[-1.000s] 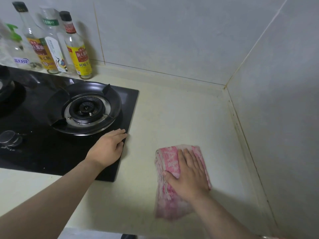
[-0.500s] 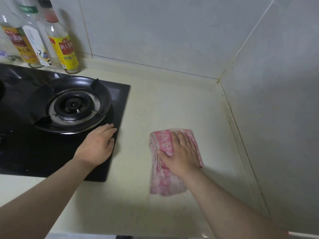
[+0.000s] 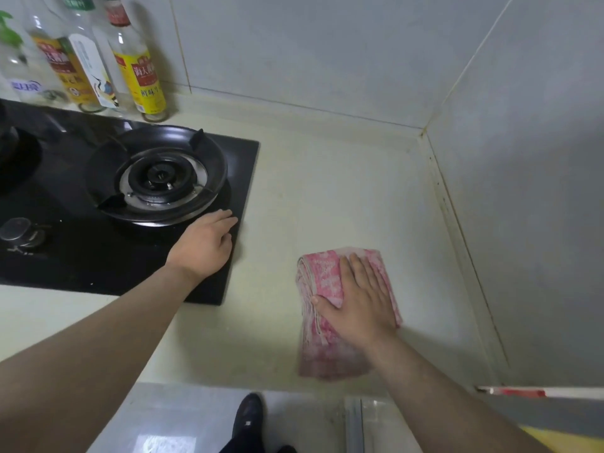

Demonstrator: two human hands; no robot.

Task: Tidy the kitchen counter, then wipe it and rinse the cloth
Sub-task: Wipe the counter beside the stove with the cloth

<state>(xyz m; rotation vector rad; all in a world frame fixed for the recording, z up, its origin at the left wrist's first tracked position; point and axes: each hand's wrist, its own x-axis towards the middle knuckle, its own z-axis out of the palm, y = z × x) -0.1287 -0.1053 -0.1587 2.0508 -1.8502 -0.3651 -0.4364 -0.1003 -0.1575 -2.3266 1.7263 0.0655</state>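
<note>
Right hand (image 3: pixel 358 304) presses pink cloth (image 3: pixel 323 279) flat, fingers spread; left hand (image 3: pixel 204 245) rests relaxed on hob (image 3: pixel 98 256).

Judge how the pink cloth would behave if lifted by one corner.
Probably floppy: the pink cloth lies in soft folded layers under the flat right hand, so it would likely unfold and droop. Likely light for its size; whether it is wet cannot be told.

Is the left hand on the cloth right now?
No, the left hand rests on the corner of the black stove, while the right hand presses flat on the pink cloth.
</note>
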